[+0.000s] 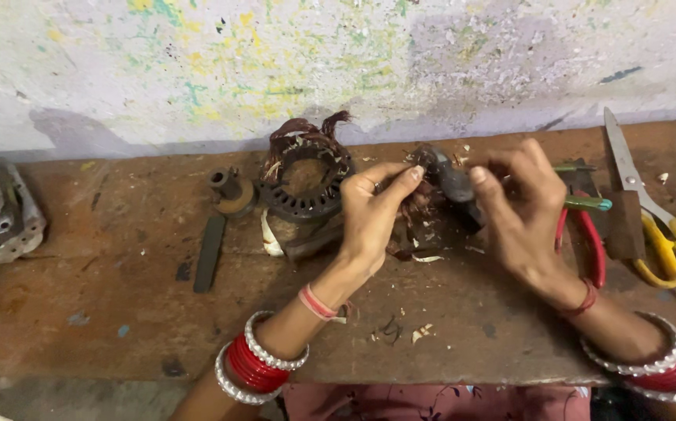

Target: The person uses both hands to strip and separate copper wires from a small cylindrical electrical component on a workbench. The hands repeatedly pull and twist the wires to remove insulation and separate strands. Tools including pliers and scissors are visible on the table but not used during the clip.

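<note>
A dark motor part with frayed copper winding is pinched at bench centre by the left hand and right hand, fingers closed; scraps are shed; a wound stator ring seems untouched.

We see the left hand and the right hand closed together on a dark motor part with copper wire bunched between them. Just beyond the left hand sits a ring-shaped stator. Red-handled pliers lie touching the right hand's far side, and yellow-handled scissors rest further right.
</note>
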